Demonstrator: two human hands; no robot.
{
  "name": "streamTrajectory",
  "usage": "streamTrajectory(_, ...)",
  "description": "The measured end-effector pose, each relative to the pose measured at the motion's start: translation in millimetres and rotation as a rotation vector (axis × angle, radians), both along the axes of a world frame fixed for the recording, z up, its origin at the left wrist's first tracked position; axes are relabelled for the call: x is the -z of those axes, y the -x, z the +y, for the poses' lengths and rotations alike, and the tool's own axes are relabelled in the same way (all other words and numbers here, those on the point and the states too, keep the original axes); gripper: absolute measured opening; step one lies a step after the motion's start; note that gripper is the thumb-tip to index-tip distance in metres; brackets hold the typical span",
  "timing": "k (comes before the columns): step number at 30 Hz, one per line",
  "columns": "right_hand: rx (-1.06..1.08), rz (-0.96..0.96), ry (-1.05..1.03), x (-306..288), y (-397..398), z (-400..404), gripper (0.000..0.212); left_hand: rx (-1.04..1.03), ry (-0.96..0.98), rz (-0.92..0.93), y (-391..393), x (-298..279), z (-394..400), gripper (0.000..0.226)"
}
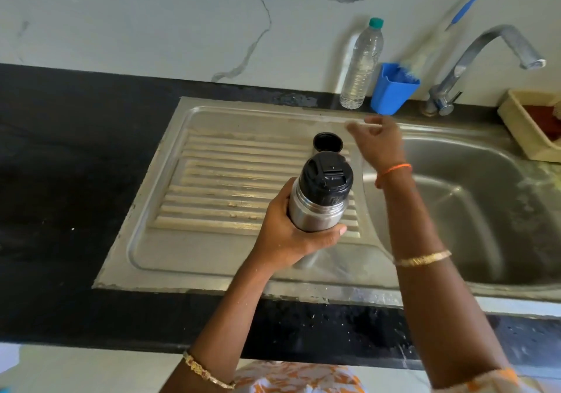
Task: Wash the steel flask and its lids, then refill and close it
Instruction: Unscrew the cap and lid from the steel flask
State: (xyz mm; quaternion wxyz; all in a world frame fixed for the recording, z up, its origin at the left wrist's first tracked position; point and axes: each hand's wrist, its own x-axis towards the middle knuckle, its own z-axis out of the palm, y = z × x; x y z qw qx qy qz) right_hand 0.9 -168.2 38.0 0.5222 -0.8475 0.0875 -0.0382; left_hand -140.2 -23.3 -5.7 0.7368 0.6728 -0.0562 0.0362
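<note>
Head view: the left hand [288, 235] grips the steel flask [315, 207] around its lower body, fingers curled behind it and the thumb laid across the front below the shoulder. The flask is held above the ribbed drainboard [230, 180] of the steel sink, clear of the metal. Its long axis runs near upright, tilted so the top leans up and slightly to the right, towards the camera. A black inner lid [326, 175] with a flip tab sits on its mouth.

The right hand [376, 144] is raised over the far edge of the drainboard, beside the sink basin [470, 210]. It is motion-blurred; the fingers look loosely bent and I cannot tell whether they hold anything. It touches neither the flask nor the outer cap.

That outer cap [328, 144], black inside, stands open side up on the drainboard just behind the flask and left of the right hand.

On the black tabletop [76, 180] against the wall stand a clear plastic bottle [361, 68] with a green top and, beside it, a blue holder [394, 89]. The tap [485, 56] curves over the basin.
</note>
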Motion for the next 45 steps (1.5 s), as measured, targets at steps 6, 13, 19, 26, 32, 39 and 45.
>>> streamTrajectory(6,-0.251,-0.261,0.450,-109,128,20,0.068,0.020,0.046,0.017,0,1,0,0.061)
streamTrajectory(13,-0.236,-0.216,0.891,-96,147,38,0.082,0.075,0.083,0.039,-1,-2,1,0.057)
streamTrajectory(19,-0.209,-0.205,0.969,-96,142,44,0.070,0.053,0.022,0.015,0,-5,1,0.052)
streamTrajectory(26,-0.274,-0.144,1.004,-95,139,42,0.060,0.050,-0.015,-0.004,-1,-4,2,0.048)
streamTrajectory(32,-0.450,-0.216,0.875,-97,127,36,0.047,0.063,-0.055,-0.024,-7,0,3,0.047)
streamTrajectory(39,-0.636,-0.320,0.881,-101,117,27,0.043,0.106,-0.036,-0.031,-9,2,5,0.053)
streamTrajectory(45,-1.050,-0.158,0.716,-111,102,3,0.045,0.196,-0.039,-0.019,-9,-6,13,0.052)
